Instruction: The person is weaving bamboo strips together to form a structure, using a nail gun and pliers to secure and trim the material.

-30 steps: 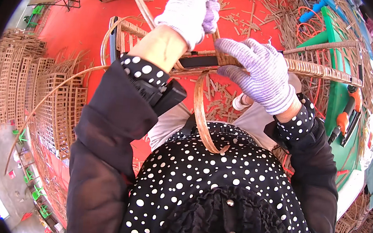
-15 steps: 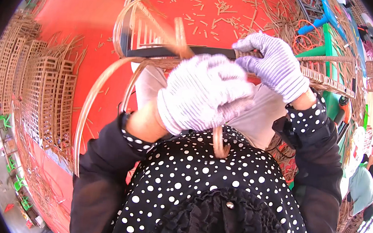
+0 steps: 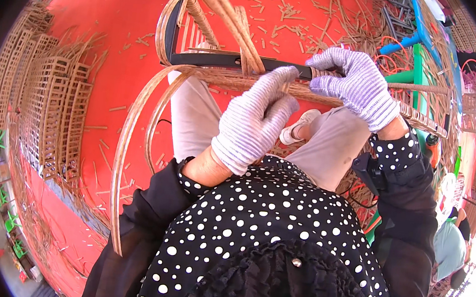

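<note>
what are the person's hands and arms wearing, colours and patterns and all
The left hand and right hand wear matching knitted gloves, whitish with fine lavender stripes. Past a short bare stretch at each wrist come black cuffs with white polka dots, then loose, plain black sleeves that look slightly sheer.

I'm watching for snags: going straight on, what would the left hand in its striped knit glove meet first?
The left hand would probably meet the long black frame bar; depth is unclear.
</note>
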{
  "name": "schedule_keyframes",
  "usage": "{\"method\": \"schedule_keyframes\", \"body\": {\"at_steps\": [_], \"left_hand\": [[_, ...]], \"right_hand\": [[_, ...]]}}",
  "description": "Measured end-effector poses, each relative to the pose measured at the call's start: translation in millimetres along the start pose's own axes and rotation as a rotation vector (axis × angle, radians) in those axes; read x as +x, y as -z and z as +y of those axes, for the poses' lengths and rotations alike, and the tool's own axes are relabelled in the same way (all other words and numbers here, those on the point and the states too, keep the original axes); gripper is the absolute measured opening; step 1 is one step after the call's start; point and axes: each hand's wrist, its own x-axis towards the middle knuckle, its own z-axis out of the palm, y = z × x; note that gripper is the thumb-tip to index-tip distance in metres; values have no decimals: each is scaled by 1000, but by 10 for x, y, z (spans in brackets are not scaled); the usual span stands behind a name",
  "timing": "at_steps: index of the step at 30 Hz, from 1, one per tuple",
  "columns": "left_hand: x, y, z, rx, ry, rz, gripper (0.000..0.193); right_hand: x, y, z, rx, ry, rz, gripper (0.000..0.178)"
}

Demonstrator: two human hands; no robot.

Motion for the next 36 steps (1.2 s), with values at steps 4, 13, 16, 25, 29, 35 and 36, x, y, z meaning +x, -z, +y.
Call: {"method": "schedule_keyframes", "body": {"at_steps": [4, 13, 16, 25, 29, 35, 36], "left_hand": [[-39, 17, -175, 404, -290, 75, 41], [169, -61, -433, 1068, -382, 103, 53], [284, -182, -353, 851, -170, 158, 48], [460, -378, -131, -385, 272, 82, 23], [381, -447, -98, -441, 209, 240, 18], [295, -466, -138, -85, -35, 172, 19], [312, -535, -102, -90, 38, 187, 19]], "right_hand": [[8, -14, -20, 21, -4, 0, 26], [108, 137, 135, 94, 13, -20, 25], [140, 176, 142, 133, 18, -65, 23], [91, 187, 191, 223, 25, -76, 23], [90, 106, 180, 145, 102, -27, 24], [97, 62, 265, -11, 189, 70, 27], [90, 51, 270, -5, 188, 74, 27]]}}
